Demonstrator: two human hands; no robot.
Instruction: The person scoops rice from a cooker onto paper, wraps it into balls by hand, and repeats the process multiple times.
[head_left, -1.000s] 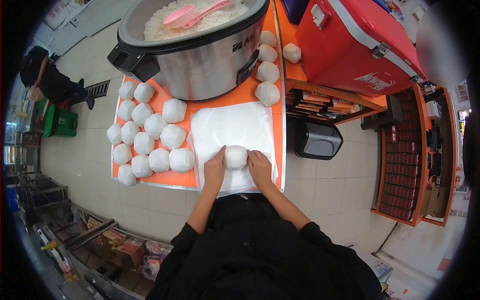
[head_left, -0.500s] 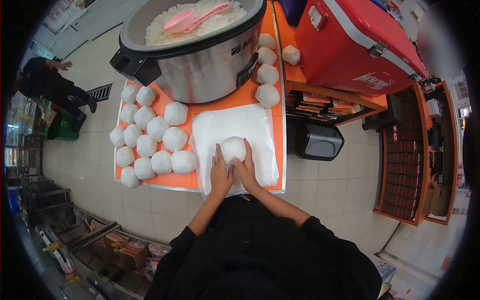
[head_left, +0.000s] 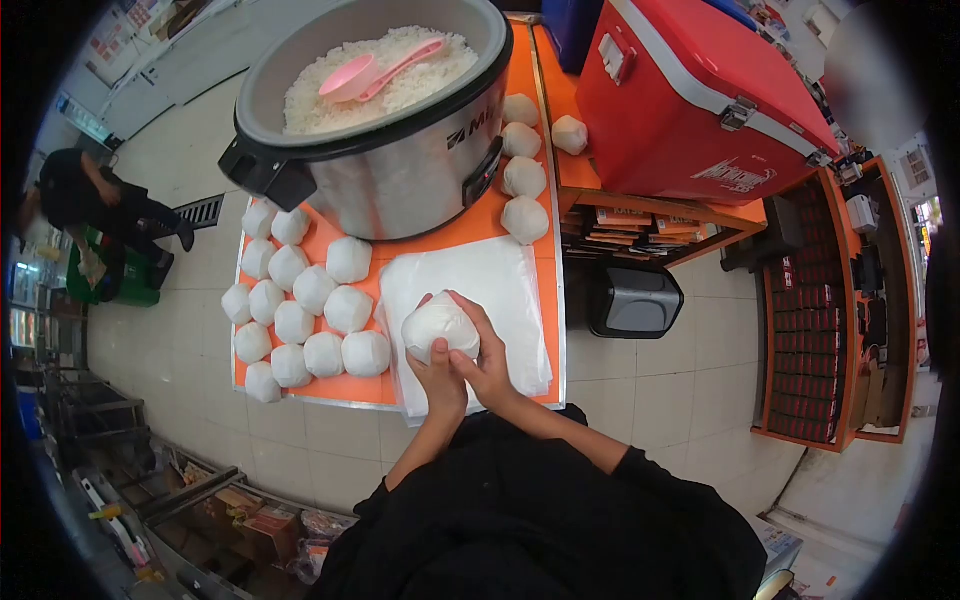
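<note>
A white paper-wrapped ball [head_left: 440, 325] is held between my two hands, above a stack of white paper sheets [head_left: 510, 300]. My left hand [head_left: 440, 379] grips its lower left side, thumb on the front. Around its right side curl the fingers of my right hand [head_left: 487, 355], with the thumb at the bottom. Several similar wrapped balls [head_left: 315, 290] stand grouped left of the sheets, and more [head_left: 525, 220] line up beside the cooker. The big rice cooker [head_left: 400, 170] holds white rice [head_left: 420, 95] with a pink scoop [head_left: 350, 80] on top.
A red cooler box [head_left: 690, 110] stands at the right on an orange shelf unit, near one more wrapped ball [head_left: 570, 135]. Below is a black bin [head_left: 637, 300]. At the far left a person in dark clothes [head_left: 80, 190] leans by a green bin [head_left: 140, 275].
Both hands have closed around the ball, which is now lifted and shifted slightly left, its paper gathered. The view has shifted a little. The person at left has lowered an arm.
</note>
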